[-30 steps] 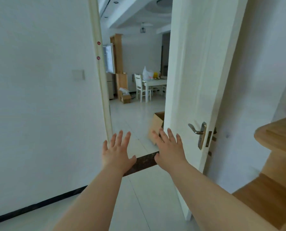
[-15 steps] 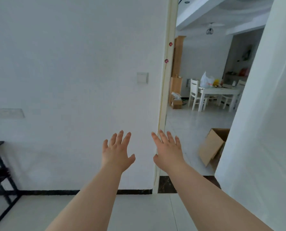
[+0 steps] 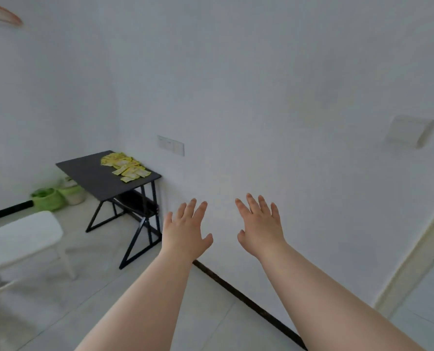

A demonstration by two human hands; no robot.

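Head turned left; table (image 3: 91,173) with yellow packets (image 3: 126,167) now left of left hand (image 3: 185,231) and right hand (image 3: 260,229); both spread, empty, apart.

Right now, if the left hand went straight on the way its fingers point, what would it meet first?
Most likely the white wall: the left hand is open, fingers aimed at it, nothing between. The black table stands off to its left. Depth is unclear.

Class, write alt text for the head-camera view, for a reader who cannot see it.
The left hand and right hand, open and empty, stretch forward toward a white wall. At left, a black table holds yellow packets, with a white chair nearer.
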